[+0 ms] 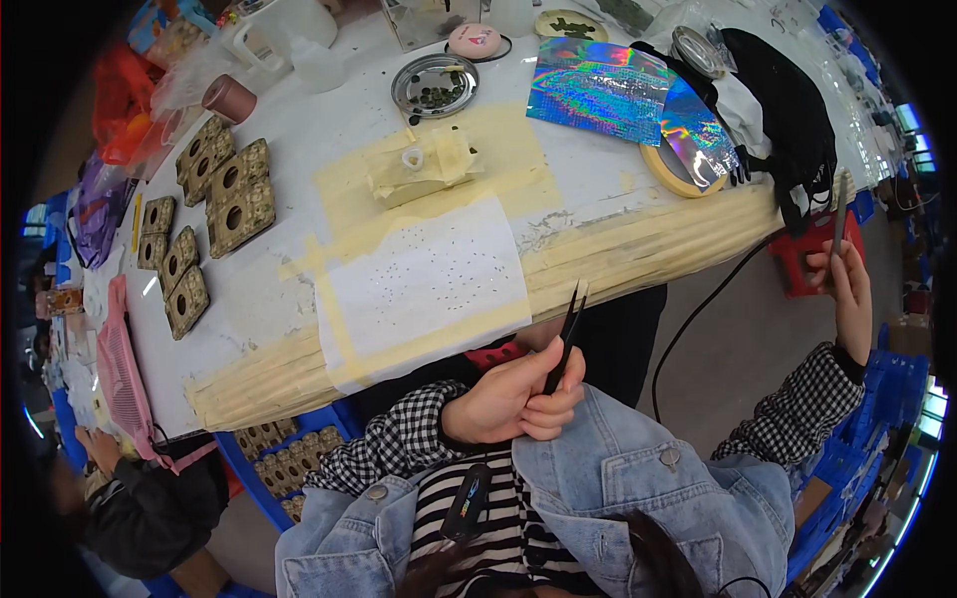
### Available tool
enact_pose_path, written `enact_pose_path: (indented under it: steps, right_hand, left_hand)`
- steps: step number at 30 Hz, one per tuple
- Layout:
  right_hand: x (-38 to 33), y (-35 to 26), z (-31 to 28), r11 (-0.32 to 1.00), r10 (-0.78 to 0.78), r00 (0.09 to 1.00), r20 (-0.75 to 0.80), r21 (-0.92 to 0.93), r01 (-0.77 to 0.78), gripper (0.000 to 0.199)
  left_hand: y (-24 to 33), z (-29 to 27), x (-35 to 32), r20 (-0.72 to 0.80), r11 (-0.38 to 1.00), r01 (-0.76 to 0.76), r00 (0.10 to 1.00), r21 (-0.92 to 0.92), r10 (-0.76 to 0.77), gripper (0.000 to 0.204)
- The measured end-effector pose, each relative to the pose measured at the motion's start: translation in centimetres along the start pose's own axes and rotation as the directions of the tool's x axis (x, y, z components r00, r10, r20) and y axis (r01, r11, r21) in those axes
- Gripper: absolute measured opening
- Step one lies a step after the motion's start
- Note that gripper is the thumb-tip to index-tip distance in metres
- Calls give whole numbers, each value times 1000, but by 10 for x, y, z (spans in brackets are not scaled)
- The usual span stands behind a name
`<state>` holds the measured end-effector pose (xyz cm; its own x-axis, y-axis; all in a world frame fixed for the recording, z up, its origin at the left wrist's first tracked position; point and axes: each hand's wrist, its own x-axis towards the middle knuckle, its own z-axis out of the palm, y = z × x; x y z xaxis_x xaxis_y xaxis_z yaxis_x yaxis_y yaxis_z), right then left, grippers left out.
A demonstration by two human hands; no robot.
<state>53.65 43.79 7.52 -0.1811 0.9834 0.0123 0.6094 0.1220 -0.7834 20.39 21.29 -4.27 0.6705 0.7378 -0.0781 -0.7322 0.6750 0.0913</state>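
Observation:
My left hand (523, 394) is closed around black tweezers (569, 334) near the table's front edge. Their two tips point up and stand slightly apart, with nothing visible between them. Far to the right, my right hand (846, 289) pinches a long, thin grey flat tool (842, 204) held upright. Its exact kind is unclear. On the table before me lies a white sheet (429, 324) scattered with many tiny dark pieces. Behind it, a pale tape-covered block (424, 179) carries a small white ring (413, 157).
Patterned square pieces with round holes (241, 199) lie at the left. A round metal dish (435, 88) holds dark bits. Shiny holographic sheets (598, 92) and a black cloth bag (788, 110) occupy the right back. A black cable (688, 324) hangs by the edge. Another person's sleeve (150, 518) shows lower left.

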Motion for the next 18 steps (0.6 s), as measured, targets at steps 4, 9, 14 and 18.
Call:
enact_pose_path:
  steps: [4,9,14,18]
  right_hand:
    - [-6,-2,31,781,-101,991,-88,611,134,29]
    - [-24,-35,84,798,-271,959,83,576,176,30]
    - [-50,-66,120,933,-359,871,334,145,329,12]
    - [-55,-75,145,759,-576,761,299,-149,633,15]
  left_hand:
    - [-1,-1,1,47,999,10,999,-50,-7,44]
    - [1,-1,-1,89,998,24,996,-54,-19,45]
    - [-3,-2,-4,90,998,16,996,-66,-10,45]
    - [-4,-6,-4,131,994,14,991,-104,0,44]
